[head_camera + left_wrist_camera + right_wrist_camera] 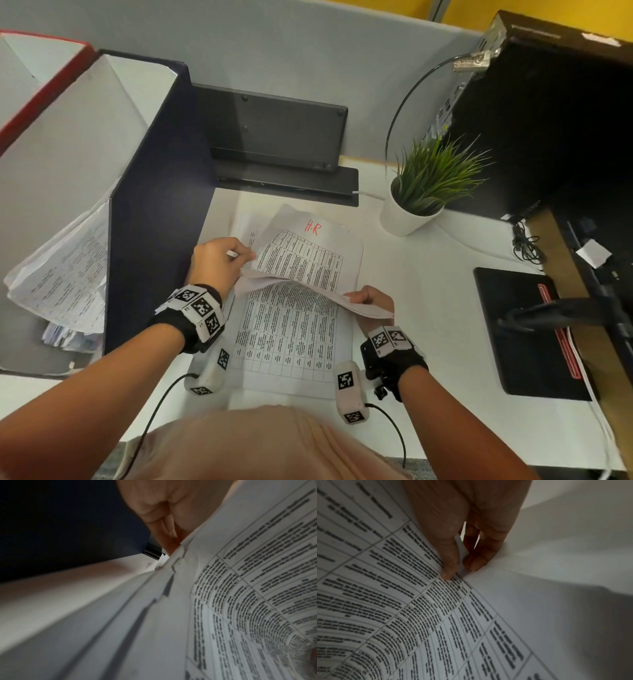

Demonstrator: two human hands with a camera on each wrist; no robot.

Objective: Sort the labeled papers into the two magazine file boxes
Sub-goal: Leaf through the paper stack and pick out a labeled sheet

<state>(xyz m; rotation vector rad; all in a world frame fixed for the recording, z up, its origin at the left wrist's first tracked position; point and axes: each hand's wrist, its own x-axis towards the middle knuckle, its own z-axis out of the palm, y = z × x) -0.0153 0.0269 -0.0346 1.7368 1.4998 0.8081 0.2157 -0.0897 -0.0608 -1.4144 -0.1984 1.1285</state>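
A printed table sheet marked "H.R" in red (301, 260) is lifted and bowed above a stack of similar papers (291, 342) on the white desk. My left hand (244, 255) pinches the sheet's left edge; in the left wrist view its curled fingers (164, 513) sit behind the sheet (257, 588). My right hand (358, 299) pinches the sheet's near right corner, thumb on top and fingers beneath (452, 566). At the left stands a navy file box (154, 222) holding crumpled papers (65, 274), with a red-edged file box (44, 85) beyond it.
A potted plant (421, 185) stands right of the stack. A black keyboard (277, 130) leans on the grey partition behind it. A black computer tower (548, 120), a black pad (527, 329) and cables (527, 246) fill the right side.
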